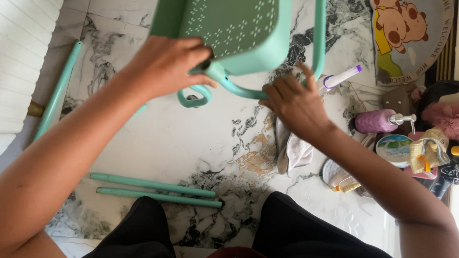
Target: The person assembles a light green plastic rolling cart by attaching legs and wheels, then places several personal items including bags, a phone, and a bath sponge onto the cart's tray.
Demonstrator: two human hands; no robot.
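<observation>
Left hand: my fingers curl tight round the green basket corner joint.
Right hand: fingers half open, touching the basket's curved leg.
Loose poles: below the basket, by my knees.

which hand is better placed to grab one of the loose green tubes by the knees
Left, probably. The left hand grips the green basket at its corner joint, on the same side as the two loose tubes. The right hand rests on the curved frame bar, farther across.
</observation>
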